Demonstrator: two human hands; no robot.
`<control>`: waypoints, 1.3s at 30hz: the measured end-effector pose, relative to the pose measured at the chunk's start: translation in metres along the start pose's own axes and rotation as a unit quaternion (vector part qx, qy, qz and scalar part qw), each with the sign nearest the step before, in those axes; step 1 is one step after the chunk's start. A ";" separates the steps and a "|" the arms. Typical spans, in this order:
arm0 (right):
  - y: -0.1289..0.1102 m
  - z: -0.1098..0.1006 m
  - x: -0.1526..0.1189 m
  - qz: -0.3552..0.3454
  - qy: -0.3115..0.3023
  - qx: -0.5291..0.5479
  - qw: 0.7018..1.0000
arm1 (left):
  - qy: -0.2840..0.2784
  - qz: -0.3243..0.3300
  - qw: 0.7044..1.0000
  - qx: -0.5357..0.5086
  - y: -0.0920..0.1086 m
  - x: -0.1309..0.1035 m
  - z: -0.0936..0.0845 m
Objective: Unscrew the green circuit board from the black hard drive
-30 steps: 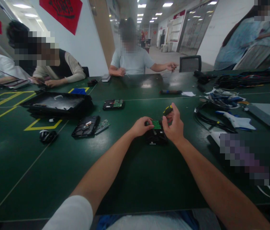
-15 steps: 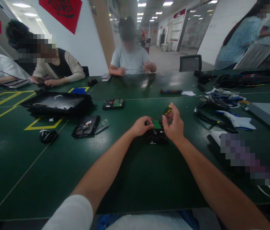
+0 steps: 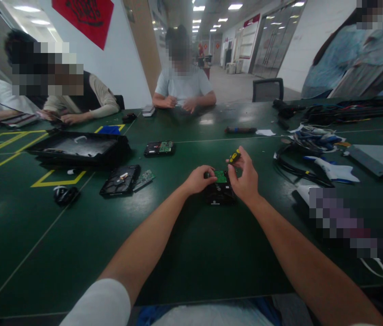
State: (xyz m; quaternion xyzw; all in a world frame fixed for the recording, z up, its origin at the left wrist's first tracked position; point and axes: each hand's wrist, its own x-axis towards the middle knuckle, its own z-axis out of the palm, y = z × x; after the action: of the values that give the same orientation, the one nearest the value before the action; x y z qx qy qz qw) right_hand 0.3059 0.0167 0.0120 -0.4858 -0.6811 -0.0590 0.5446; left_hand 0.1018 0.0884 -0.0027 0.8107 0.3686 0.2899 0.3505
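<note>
A black hard drive (image 3: 219,195) with a green circuit board (image 3: 221,176) on its upper face lies on the green table before me. My left hand (image 3: 201,179) grips the drive's far left corner, thumb over the board's edge. In my right hand (image 3: 245,174) is a screwdriver with a yellow and black handle (image 3: 234,156), tilted above the drive's right side. Its tip is hidden by the fingers. To the left lie another hard drive (image 3: 120,180), a loose circuit board (image 3: 144,180) and, farther back, a third hard drive (image 3: 158,148).
Stacked black trays (image 3: 76,147) and a black mouse-like object (image 3: 65,194) are at left. Cables (image 3: 300,170), a white and blue piece (image 3: 332,170) and a grey metal box (image 3: 378,159) are at right. A dark tool (image 3: 240,130) lies farther back. Other people sit across the table.
The screwdriver handle has turned in my right fingers and now shows more of its yellow side. My left hand stays on the hard drive. The view has shifted slightly.
</note>
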 end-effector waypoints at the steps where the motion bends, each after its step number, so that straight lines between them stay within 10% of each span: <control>1: 0.000 0.000 0.000 -0.002 0.006 -0.006 1.000 | 0.000 0.000 1.000 -0.002 0.000 0.000 0.000; 39: -0.003 -0.001 0.000 0.011 0.032 -0.006 0.999 | 0.003 -0.001 1.000 -0.004 -0.001 0.000 0.001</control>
State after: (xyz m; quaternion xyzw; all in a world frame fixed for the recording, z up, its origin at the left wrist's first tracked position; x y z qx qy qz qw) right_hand 0.3041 0.0145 0.0143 -0.4947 -0.6577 -0.0727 0.5635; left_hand 0.1023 0.0887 -0.0043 0.8080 0.3696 0.2935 0.3526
